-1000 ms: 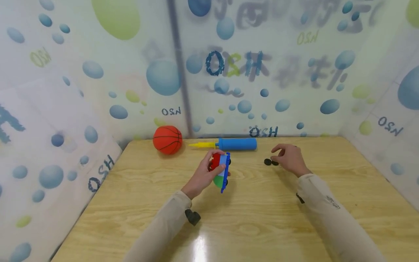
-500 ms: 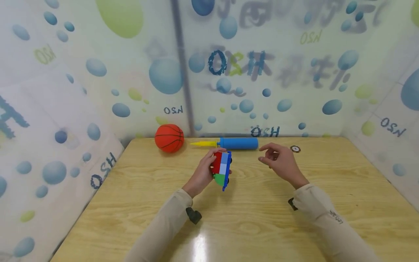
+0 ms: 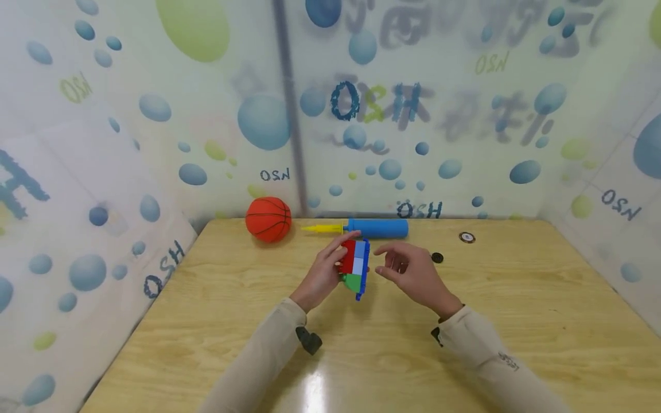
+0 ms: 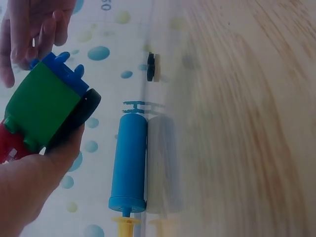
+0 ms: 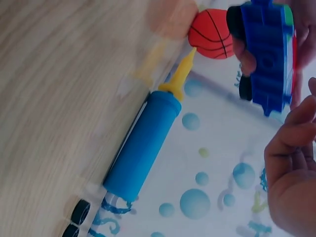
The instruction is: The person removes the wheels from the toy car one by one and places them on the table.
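Observation:
A toy car (image 3: 356,265) of red, light-blue, white and green blocks on a blue base is gripped by my left hand (image 3: 321,275). Its underside faces right. In the right wrist view, two black wheels (image 5: 245,88) show on the side of the blue base (image 5: 267,59) by the left thumb. My right hand (image 3: 415,276) hovers just right of the car, fingers loosely curved. Its thumb and forefinger tips stand apart, with nothing visible between them. A small black wheel (image 3: 437,257) lies behind this hand. Two such black discs (image 5: 80,212) appear in the right wrist view.
A red toy basketball (image 3: 269,219) sits at the table's back left. Beside it lies a blue hand pump (image 3: 378,228) with a yellow nozzle (image 3: 322,228). A dark disc with a white centre (image 3: 467,237) lies back right on the wooden table (image 3: 361,355). Patterned walls surround the table.
My right hand has left the black discs and moved left to the car. The disc with the white centre has come into view. My left hand keeps holding the car almost in place.

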A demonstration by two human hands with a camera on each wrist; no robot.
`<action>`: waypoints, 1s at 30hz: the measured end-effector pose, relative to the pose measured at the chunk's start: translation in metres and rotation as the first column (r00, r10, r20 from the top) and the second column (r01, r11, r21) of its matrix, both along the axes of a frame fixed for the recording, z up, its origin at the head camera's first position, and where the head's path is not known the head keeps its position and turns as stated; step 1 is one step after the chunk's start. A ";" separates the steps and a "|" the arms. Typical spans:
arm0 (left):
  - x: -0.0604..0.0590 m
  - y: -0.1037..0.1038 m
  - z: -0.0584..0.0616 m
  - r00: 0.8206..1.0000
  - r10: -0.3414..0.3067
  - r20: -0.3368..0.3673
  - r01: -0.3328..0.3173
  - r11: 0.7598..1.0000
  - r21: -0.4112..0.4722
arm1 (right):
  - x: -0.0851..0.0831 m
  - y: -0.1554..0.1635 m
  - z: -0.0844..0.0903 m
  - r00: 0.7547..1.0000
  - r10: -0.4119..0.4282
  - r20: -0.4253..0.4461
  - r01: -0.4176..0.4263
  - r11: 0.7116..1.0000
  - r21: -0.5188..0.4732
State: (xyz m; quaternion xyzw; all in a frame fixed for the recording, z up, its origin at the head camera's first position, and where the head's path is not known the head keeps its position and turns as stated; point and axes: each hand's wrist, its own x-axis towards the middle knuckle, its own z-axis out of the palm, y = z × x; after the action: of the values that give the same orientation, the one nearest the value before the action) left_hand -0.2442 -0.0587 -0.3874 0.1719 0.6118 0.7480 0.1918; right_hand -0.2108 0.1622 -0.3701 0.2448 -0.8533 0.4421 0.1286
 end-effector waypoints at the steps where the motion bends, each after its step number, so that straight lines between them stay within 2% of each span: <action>1: -0.001 0.001 0.000 1.000 0.007 0.004 -0.007 1.000 -0.003 | 0.001 -0.003 -0.001 1.000 0.010 -0.023 -0.010 1.000 0.007; 4: -0.003 0.003 0.000 0.999 0.038 0.003 -0.038 0.999 -0.035 | 0.003 -0.009 -0.005 0.996 0.026 -0.082 -0.023 0.999 0.043; 8: -0.006 0.008 0.000 0.993 0.109 0.050 -0.106 0.993 -0.050 | 0.003 -0.016 -0.009 0.991 0.031 -0.128 -0.014 0.991 0.136; 14: -0.010 0.015 -0.002 0.974 0.192 0.119 -0.190 0.981 -0.023 | 0.004 -0.025 -0.011 0.982 0.013 -0.190 0.044 0.955 0.293; 17: -0.010 0.017 -0.004 0.969 0.191 0.154 -0.190 0.982 -0.020 | 0.006 -0.030 -0.012 0.976 0.014 -0.219 0.072 0.922 0.379; 21: -0.011 0.018 -0.003 0.969 0.181 0.166 -0.184 0.983 0.001 | 0.004 -0.034 -0.013 0.956 0.023 -0.292 0.119 0.880 0.460; 27: -0.013 0.017 -0.001 0.968 0.172 0.183 -0.177 0.984 0.009 | 0.003 -0.034 -0.013 0.934 0.051 -0.354 0.143 0.854 0.500; 30: -0.012 0.016 -0.001 0.964 0.173 0.201 -0.178 0.984 0.006 | 0.002 -0.034 -0.015 0.922 0.076 -0.379 0.152 0.830 0.537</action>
State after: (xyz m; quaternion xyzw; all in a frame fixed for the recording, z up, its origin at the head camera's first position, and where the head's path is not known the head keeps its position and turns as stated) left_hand -0.2565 -0.0429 -0.3886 0.0436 0.5932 0.7828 0.1831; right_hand -0.2086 0.1283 -0.3850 0.3358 -0.9073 0.1149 0.2256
